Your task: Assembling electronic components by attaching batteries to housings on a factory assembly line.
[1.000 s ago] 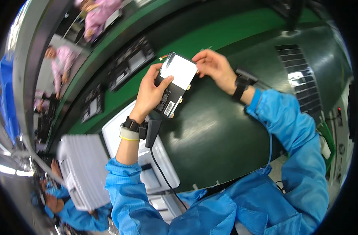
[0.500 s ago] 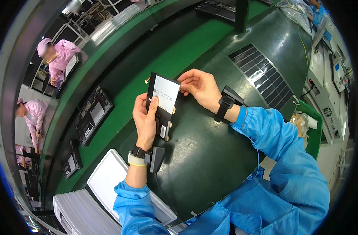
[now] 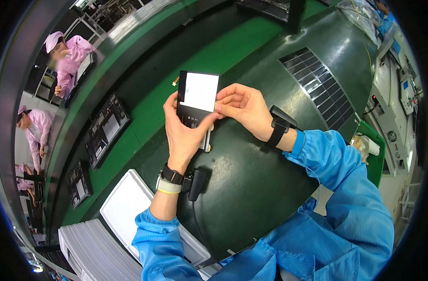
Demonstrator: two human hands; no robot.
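My left hand (image 3: 183, 136) is closed round a flat black battery pack (image 3: 200, 91) with a white label on its upper part. The left thumb presses across its face, near the right edge. A short orange-red lead with a small white connector (image 3: 175, 83) sticks out from the pack's upper left side. Pinched fingers of my right hand (image 3: 242, 110) meet the pack's right edge, where small yellowish tabs show; whatever lies between those fingertips is mostly hidden. Both hands are above the dark green tabletop (image 3: 251, 187).
Black strips (image 3: 317, 86) lie in rows at the right. White trays (image 3: 125, 196) are stacked near left. Beyond, open device housings (image 3: 106, 131) sit on a green conveyor (image 3: 148, 112). A green bin (image 3: 375, 161) stands far right. Co-workers in pink (image 3: 73, 58) are across the line.
The battery pack has turned more upright and shifted slightly away from me. My left thumb has slid from the label to the right edge, and my right fingertips sit lower along that edge.
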